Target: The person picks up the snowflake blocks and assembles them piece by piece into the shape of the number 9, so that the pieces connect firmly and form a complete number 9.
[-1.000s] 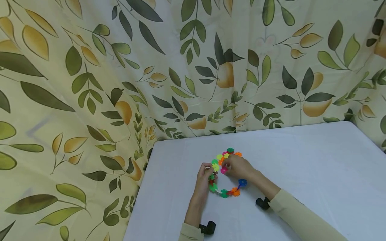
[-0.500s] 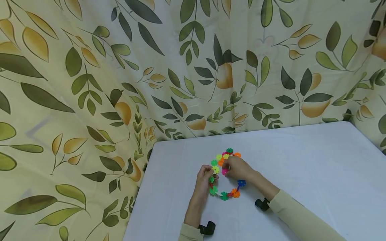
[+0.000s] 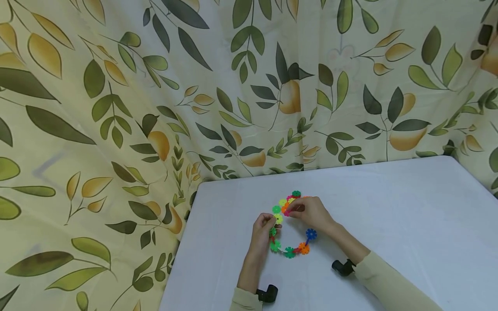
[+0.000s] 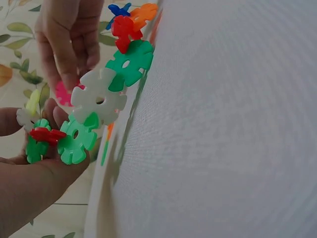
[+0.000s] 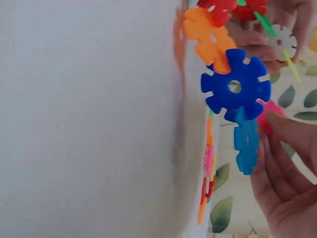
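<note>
In the head view my left hand [image 3: 262, 235] grips one end of a chain of slotted plastic flower discs, near a yellow disc [image 3: 278, 219]. The chain curves toward me and round to the right, through a white disc [image 4: 99, 96], a green disc [image 4: 130, 64] and an orange disc [image 5: 208, 39]. At its far end are a blue disc [image 5: 237, 84] and a lighter blue disc [image 5: 246, 141]. My right hand [image 3: 313, 212] pinches a pink disc [image 5: 270, 115] between thumb and fingers, apart from the chain's yellow end.
Several more colourful discs lie behind my hands on the white-covered table [image 3: 389, 207], among them a dark green disc [image 3: 296, 193] and a light green disc [image 3: 276, 209]. A leaf-patterned curtain [image 3: 249, 86] hangs along the table's back and left sides.
My right hand has risen slightly and shifted toward the back with the pink disc. The blue disc at the chain's end has turned a little. My left hand has hardly moved.
</note>
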Demonstrator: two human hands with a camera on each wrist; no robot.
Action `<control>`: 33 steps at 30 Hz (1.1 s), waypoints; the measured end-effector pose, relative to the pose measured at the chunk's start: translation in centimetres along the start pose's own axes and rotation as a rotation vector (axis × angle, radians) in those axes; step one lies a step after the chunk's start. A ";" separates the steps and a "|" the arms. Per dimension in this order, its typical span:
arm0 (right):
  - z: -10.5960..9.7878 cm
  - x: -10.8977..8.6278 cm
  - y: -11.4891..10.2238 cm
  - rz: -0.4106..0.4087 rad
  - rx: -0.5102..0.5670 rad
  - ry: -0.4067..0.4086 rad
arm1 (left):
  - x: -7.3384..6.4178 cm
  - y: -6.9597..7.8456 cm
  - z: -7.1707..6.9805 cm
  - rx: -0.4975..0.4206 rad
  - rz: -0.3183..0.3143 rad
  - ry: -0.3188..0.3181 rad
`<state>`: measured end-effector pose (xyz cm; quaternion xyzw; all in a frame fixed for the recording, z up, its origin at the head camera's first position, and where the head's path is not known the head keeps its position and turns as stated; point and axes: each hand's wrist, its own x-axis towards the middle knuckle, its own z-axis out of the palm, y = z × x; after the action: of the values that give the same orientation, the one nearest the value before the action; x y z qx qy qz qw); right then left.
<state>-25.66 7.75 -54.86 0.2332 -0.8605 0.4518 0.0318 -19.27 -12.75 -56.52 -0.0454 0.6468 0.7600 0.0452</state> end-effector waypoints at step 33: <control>-0.1 -2.2 -1.6 0.031 0.278 0.063 | 0.0 0.0 0.0 0.050 0.004 0.085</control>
<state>-23.02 7.86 -54.15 0.2077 -0.7918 0.5740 0.0192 -19.31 -12.77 -56.48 -0.0752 0.6672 0.7409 0.0174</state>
